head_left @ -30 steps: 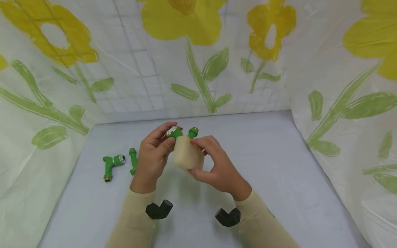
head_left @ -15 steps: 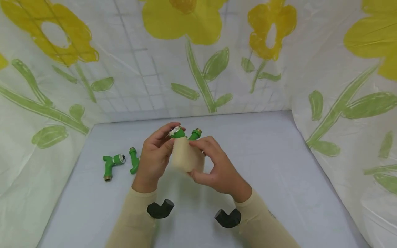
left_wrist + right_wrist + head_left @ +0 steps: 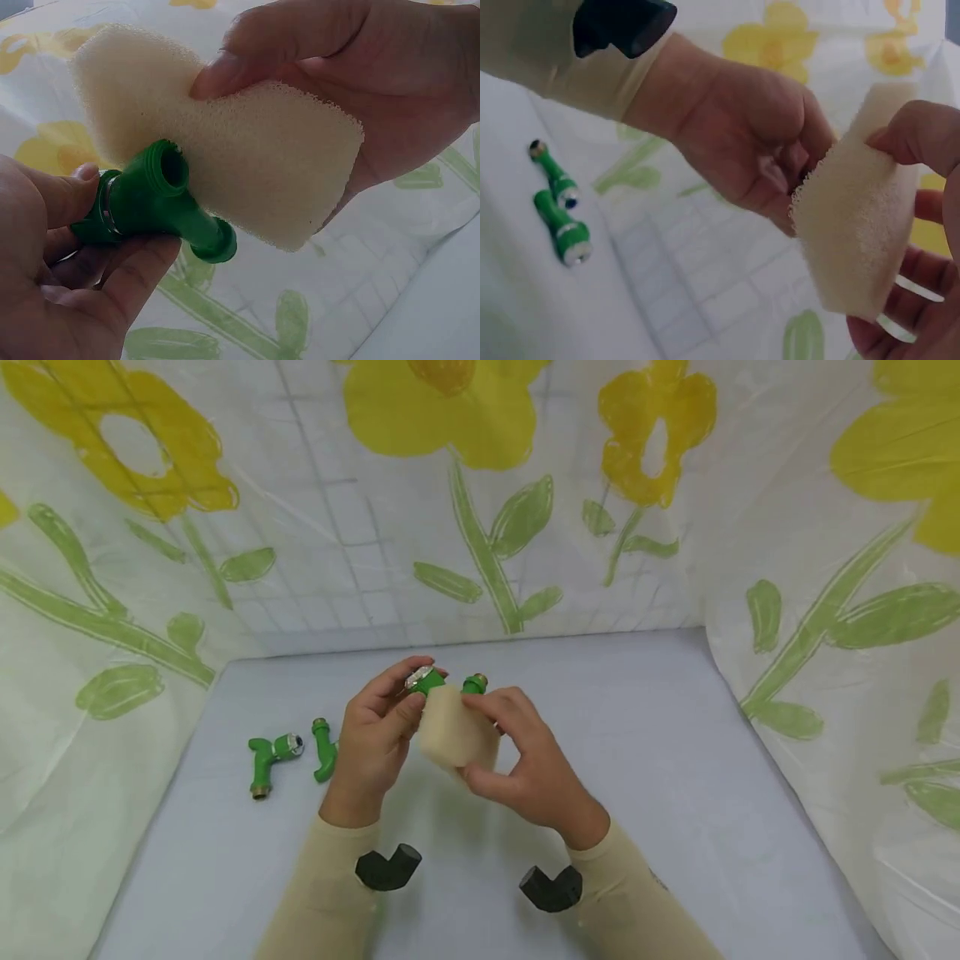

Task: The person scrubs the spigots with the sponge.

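Green fitting [image 3: 146, 206], collar end pinched in the fingers of the left hand [image 3: 367, 735], points lengthwise rightward behind the sponge [image 3: 456, 731] the right hand [image 3: 540, 764] pinches.

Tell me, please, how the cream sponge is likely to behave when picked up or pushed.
The cream sponge is probably light for its size, given its porous texture. It likely flexes easily, as it appears bent where held. Its flat faces make rolling unlikely.

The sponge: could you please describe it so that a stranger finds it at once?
Above the pale table, find the right hand. It grips the sponge, a cream, porous block. Colour and blocky shape set it apart from the branching green fitting in the left hand.
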{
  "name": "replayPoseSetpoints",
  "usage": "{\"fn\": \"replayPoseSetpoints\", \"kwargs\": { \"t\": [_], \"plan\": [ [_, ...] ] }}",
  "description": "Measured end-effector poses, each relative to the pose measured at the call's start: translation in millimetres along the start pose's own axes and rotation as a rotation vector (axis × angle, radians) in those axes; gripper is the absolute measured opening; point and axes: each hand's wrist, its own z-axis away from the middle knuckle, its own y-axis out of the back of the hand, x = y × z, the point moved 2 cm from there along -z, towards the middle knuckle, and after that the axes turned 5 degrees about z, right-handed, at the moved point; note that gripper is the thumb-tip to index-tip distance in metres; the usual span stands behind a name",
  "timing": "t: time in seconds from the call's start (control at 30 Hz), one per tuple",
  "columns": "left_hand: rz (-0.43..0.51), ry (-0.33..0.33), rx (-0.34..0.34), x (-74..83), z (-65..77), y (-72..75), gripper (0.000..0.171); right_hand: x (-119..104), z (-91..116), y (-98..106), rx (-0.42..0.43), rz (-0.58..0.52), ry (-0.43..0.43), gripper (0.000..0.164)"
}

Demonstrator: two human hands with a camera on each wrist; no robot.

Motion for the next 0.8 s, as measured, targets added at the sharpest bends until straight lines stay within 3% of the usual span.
{"fn": "replayPoseSetpoints", "kwargs": {
  "t": [0.07,0.23,0.3,0.43,0.5,0.57,0.67,0.73,0.8],
  "plan": [
    [-0.001,0.001,-0.005,-0.7,-1.0,-1.1,0.039,2.7,-0.7,1.0,0.034,0.04,-0.029,0.067],
    [0.003,0.017,-0.023,-1.5,-0.1,-3.8,0.042,20.6,-1.0,4.0,0.192,0.122,-0.227,0.066],
    [0.01,0.013,-0.017,-1.4,0.5,-3.7,0.039,18.1,-0.5,3.3,0.175,0.095,-0.208,0.065],
    [0.019,-0.004,0.017,-0.2,-0.2,-2.7,0.036,2.0,-0.2,0.2,0.046,0.015,-0.003,0.068],
    [0.017,-0.008,0.021,0.3,-1.4,-3.1,0.036,-0.9,-1.0,0.2,0.032,0.011,0.046,0.068],
    [0.014,-0.001,0.014,0.4,-2.0,-4.2,0.036,3.0,-1.7,1.4,0.079,0.05,-0.001,0.069],
    [0.008,0.02,0.0,0.1,-1.2,-6.1,0.037,14.4,-1.4,3.9,0.172,0.099,-0.15,0.067],
    [0.0,0.031,0.007,-0.1,0.1,-6.1,0.036,18.4,-0.4,4.3,0.177,0.098,-0.205,0.067],
    [0.0,0.027,0.026,0.2,0.7,-5.1,0.035,16.5,-0.4,4.2,0.126,0.061,-0.174,0.067]
  ]
}}
